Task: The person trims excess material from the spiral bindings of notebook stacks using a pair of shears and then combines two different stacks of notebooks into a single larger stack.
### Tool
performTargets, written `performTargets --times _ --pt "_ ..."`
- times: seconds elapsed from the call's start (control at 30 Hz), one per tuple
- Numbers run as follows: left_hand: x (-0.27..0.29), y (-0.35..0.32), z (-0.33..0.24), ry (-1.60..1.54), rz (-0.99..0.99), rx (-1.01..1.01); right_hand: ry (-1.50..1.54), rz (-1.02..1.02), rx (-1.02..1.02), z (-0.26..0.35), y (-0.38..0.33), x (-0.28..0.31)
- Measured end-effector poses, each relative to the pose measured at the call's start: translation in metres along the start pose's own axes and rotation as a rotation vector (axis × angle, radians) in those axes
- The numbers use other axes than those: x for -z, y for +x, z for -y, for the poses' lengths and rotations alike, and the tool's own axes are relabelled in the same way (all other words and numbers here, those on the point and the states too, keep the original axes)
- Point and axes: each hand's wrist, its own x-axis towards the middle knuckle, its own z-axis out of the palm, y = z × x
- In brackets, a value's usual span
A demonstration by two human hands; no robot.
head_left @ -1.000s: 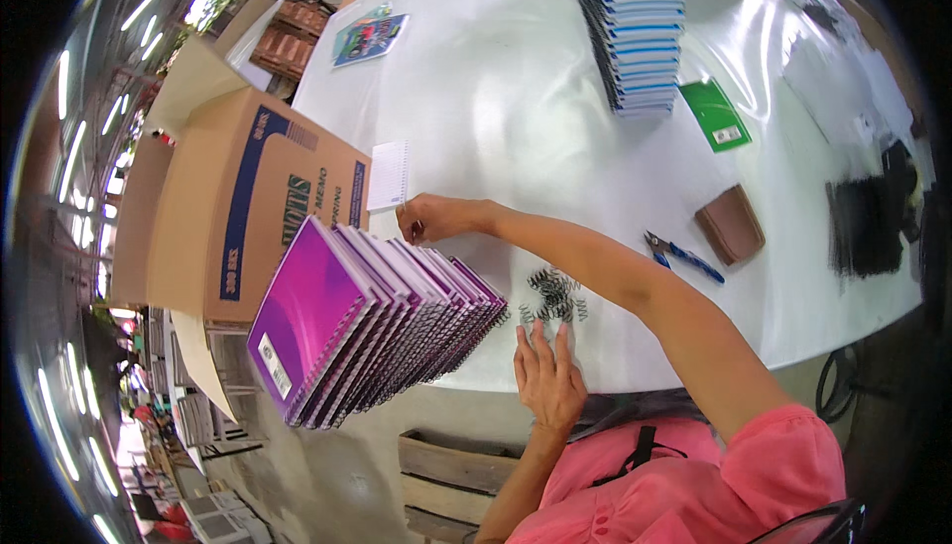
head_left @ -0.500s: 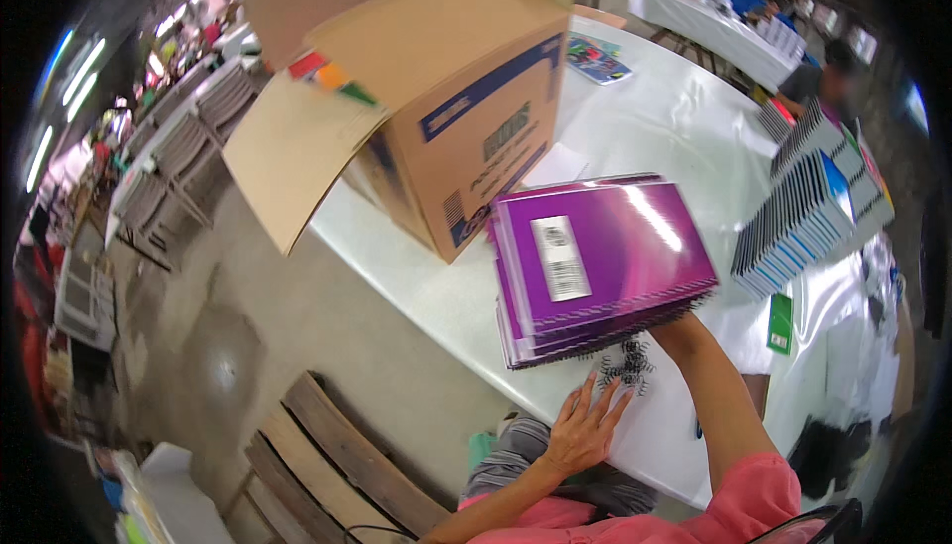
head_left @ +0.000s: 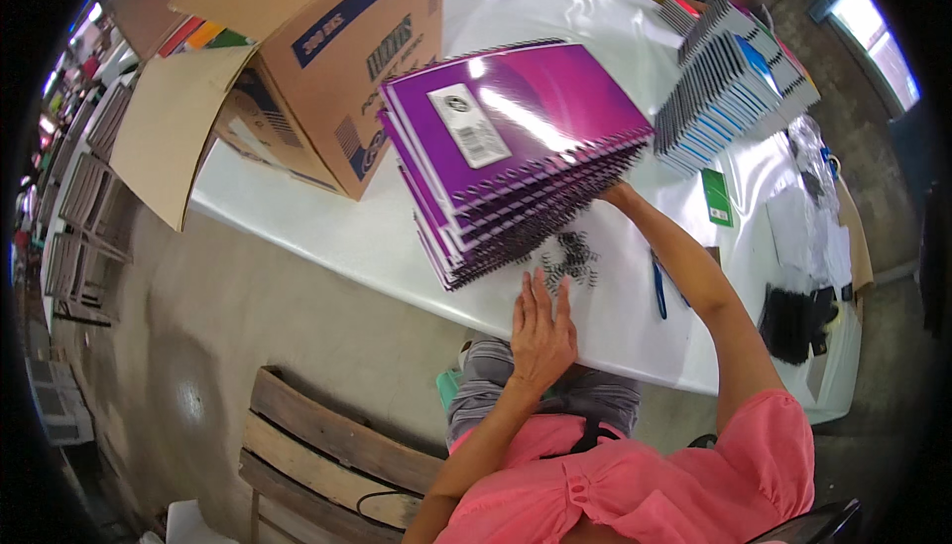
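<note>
A tall stack of purple spiral-bound notebooks [head_left: 540, 113] stands on the white-covered table, its top one bearing a white label. My right hand [head_left: 617, 193] reaches to the stack's spiral edge; its fingers are hidden behind the notebooks. By the table's near edge lies a small heap of loose black spiral coils [head_left: 571, 260]. My left hand [head_left: 543, 334] is open beside that heap, fingers stretched out toward it, holding nothing. Whether its fingertips touch the coils I cannot tell.
A large open cardboard box [head_left: 342, 78] stands left of the stack. Stacks of blue-edged spiral notebooks [head_left: 719, 98] are at the far right. Nearer lie a green booklet [head_left: 716, 198], a blue pen [head_left: 659, 289] and clear plastic [head_left: 808, 217]. A wooden chair [head_left: 332, 445] is at lower left.
My view has swung, so the table and everything on it sit higher and further left in the picture. Both hands keep about the same places by the stack and the coils.
</note>
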Motion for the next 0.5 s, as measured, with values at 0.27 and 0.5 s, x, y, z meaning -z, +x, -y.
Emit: performTargets --times 0.27,0.5 --pt "0.005 0.003 -0.012 0.056 0.067 0.030 0.353 -0.081 0.486 -0.037 -0.069 -0.052" --pt "0.005 0.029 -0.022 -0.171 0.141 0.044 -0.079 -0.305 0.472 0.002 -0.115 -0.103"
